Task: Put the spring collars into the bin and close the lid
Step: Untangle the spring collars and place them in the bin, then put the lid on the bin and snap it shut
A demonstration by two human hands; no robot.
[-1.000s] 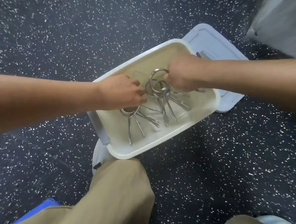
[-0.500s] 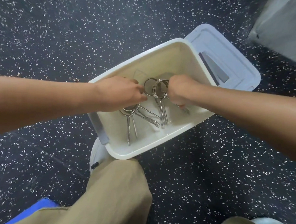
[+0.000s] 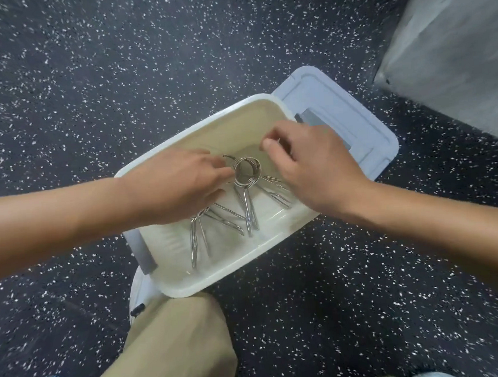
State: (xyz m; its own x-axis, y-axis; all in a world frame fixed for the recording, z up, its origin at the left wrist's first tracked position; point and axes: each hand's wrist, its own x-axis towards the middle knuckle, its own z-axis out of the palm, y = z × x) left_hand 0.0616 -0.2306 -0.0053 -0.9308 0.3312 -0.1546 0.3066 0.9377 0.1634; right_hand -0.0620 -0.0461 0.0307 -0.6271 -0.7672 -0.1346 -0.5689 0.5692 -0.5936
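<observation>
Coiled steel spring collars [image 3: 245, 174] lie in the smooth white plastic bin [image 3: 232, 272].

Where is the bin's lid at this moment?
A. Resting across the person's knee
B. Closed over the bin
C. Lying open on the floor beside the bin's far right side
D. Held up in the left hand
C: the pale blue lid lies flat on the speckled floor against the far right side of the white bin, whose inside with the spring collars is uncovered.

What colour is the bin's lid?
Pale blue-grey; the lid lies open behind the white bin, clearest in the head view.
</observation>
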